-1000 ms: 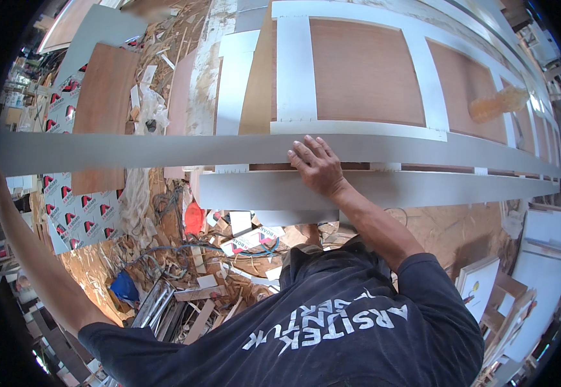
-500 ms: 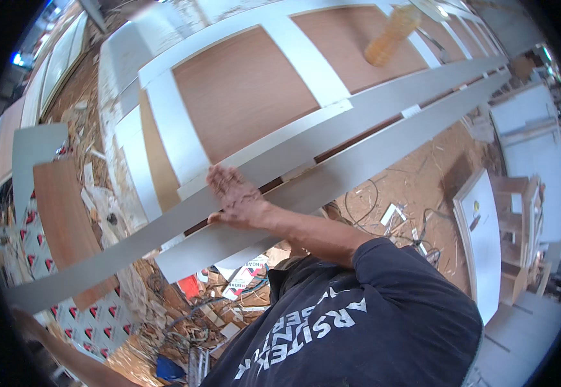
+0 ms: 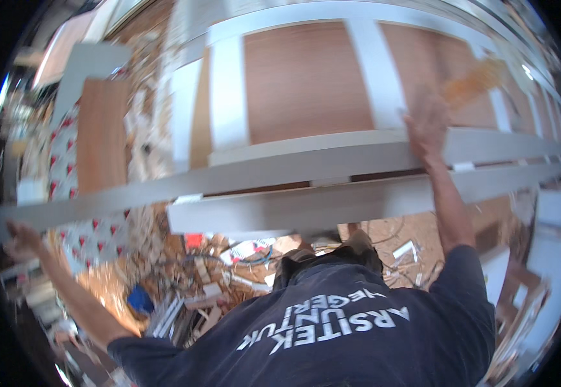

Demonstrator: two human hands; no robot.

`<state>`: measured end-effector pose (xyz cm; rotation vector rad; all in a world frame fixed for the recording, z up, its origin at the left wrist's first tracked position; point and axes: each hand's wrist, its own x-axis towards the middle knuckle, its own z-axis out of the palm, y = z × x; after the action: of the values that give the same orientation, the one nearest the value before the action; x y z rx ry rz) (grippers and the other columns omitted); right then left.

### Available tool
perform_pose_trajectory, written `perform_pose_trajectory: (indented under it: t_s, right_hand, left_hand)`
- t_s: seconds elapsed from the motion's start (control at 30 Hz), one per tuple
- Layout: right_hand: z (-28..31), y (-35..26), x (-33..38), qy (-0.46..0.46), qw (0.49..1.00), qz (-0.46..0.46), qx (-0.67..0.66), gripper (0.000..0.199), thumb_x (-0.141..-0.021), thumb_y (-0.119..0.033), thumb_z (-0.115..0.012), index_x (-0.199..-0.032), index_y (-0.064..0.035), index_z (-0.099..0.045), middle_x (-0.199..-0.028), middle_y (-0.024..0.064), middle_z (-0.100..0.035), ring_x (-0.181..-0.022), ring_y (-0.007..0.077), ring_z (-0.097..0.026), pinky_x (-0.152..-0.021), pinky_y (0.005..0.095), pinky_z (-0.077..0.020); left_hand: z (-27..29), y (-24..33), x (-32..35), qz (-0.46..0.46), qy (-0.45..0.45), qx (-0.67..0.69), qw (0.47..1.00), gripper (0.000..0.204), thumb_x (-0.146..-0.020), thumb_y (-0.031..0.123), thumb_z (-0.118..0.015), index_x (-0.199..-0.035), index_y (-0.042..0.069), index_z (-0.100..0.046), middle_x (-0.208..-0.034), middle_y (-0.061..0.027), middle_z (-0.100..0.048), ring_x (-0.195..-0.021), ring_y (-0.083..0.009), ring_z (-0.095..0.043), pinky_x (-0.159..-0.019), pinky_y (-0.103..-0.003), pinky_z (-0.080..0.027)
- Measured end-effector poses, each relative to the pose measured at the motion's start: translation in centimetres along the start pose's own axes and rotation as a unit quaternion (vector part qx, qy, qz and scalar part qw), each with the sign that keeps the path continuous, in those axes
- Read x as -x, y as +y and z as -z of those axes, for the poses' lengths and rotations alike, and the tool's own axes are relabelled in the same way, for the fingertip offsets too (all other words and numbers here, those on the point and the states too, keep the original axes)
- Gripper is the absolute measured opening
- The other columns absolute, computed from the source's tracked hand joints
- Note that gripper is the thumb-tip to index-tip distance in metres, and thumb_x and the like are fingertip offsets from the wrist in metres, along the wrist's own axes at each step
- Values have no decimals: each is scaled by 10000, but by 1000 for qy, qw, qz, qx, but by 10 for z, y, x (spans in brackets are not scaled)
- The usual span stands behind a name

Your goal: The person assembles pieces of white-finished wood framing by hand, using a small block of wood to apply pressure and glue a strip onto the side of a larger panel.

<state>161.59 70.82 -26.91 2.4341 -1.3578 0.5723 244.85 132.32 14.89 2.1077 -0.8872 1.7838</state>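
A long grey board [image 3: 280, 161] lies along the near edge of a white frame panel [image 3: 229, 97] with brown infills, its left end jutting past the panel. At that left end is my left hand [image 3: 24, 241], closed on the board's near edge; some fingers are hard to make out. My right hand [image 3: 428, 129], blurred, is farther right with fingers stretched out, over the board's far edge. A second grey board [image 3: 280, 205] runs along the near side of the first, with dark gaps between them. Beyond my right hand stands a clear bottle of amber liquid [image 3: 473, 84].
Wood scraps and shavings [image 3: 209, 284] litter the floor, with a blue object [image 3: 140, 300] among them. To the left lie a brown sheet [image 3: 103, 135] and patterned white sheeting [image 3: 100, 238]. White panels [image 3: 554, 238] and a wooden frame [image 3: 519, 290] stand at the right.
My right hand has slid right along the boards from near their left part. My left hand stays at the long board's left end. The view has turned, levelling the boards in the picture.
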Motion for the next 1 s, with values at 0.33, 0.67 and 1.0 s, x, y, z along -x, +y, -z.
perform_pose_trajectory:
  t_s: [0.33, 0.67, 1.0]
  right_hand:
    - [14, -281, 0, -72, 938, 231, -248, 1026, -976, -672, -470, -1633, 21, -94, -1716, 213, -71, -1598, 361, -20, -1287, 525, 19]
    - [51, -491, -11, -155, 897, 329, -252, 861, -992, -512, -548, -1579, 58, -280, -1664, 280, -221, -1582, 399, -120, -1274, 567, -43]
    - [92, -469, -32, -333, 833, 336, -286, 515, -908, -337, -634, -1320, -30, -670, -1639, 320, -231, -1576, 464, -29, -1264, 590, 23]
  left_hand:
    - [58, 154, 6, 147, -3, 82, 986, 298, -967, 113, -722, -1127, -125, -643, -1140, -209, -727, -1011, -267, -736, -873, -371, -593]
    - [25, 119, 83, 162, -7, 142, 976, 266, -987, 163, -701, -1111, -71, -690, -1043, -164, -744, -957, -249, -744, -839, -337, -589]
    - [69, 56, 68, 294, 65, 138, 943, 348, -963, 214, -721, -1111, -97, -663, -1066, -211, -707, -960, -297, -720, -815, -368, -585]
